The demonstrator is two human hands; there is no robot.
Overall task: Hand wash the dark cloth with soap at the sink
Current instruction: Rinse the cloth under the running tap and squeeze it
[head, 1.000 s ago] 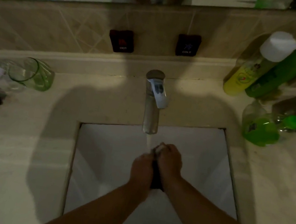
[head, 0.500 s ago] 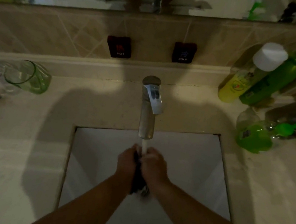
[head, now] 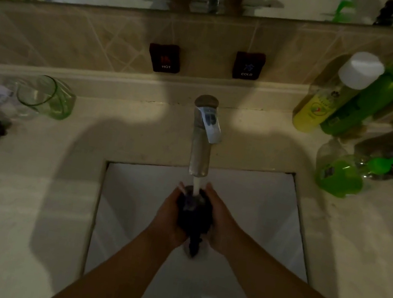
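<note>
I see the dark cloth (head: 194, 215) bunched over the sink (head: 270, 212), under the tap (head: 201, 147) stream. My left hand (head: 169, 218) and right hand (head: 223, 224) each grip it, one from each side. A green glass (head: 46, 96) lies near the worktop's (head: 26, 212) back-left edge.

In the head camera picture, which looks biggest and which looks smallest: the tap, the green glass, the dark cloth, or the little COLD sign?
1. tap, the tallest shape
2. green glass and dark cloth: they look about alike, and the hands hide part of the cloth, so I won't rank them
3. COLD sign, the smallest
</note>
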